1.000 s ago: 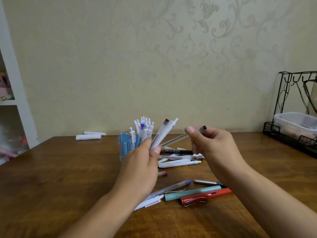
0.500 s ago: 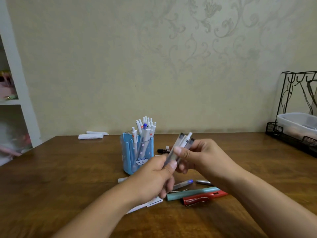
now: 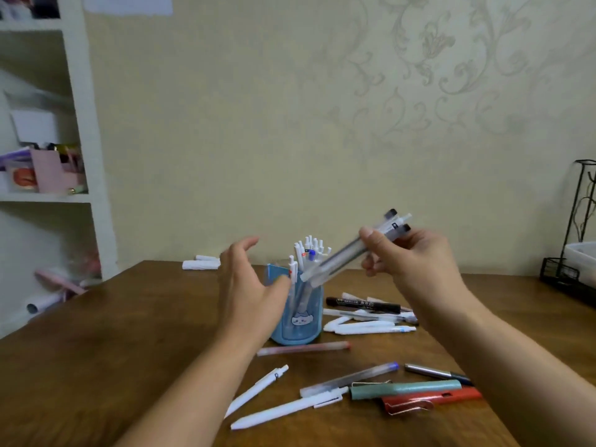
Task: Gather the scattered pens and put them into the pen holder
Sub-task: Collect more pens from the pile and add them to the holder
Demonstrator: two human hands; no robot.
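A blue pen holder [image 3: 306, 324] with several white pens in it stands mid-table. My right hand [image 3: 409, 256] grips a bundle of translucent grey pens [image 3: 342, 256], tilted with its lower end just above the holder's rim. My left hand [image 3: 248, 282] hovers open beside the holder's left side, holding nothing. Loose pens lie on the table: a red-capped clear pen [image 3: 303, 348], two white pens [image 3: 258, 390], a blue-capped clear pen [image 3: 348, 377], a teal pen [image 3: 406, 388], a red pen [image 3: 432, 400] and a black marker [image 3: 362, 304].
More white pens [image 3: 371, 327] are piled right of the holder. White rolled items [image 3: 200, 262] lie at the table's far edge. A black wire rack [image 3: 571, 275] with a plastic tub stands at the right. White shelves [image 3: 48, 195] rise at the left.
My left hand has let go of the pen bundle and opened, moving left. My right hand alone now holds the bundle, raised and tilted toward the holder. The camera view shifted right and closer.
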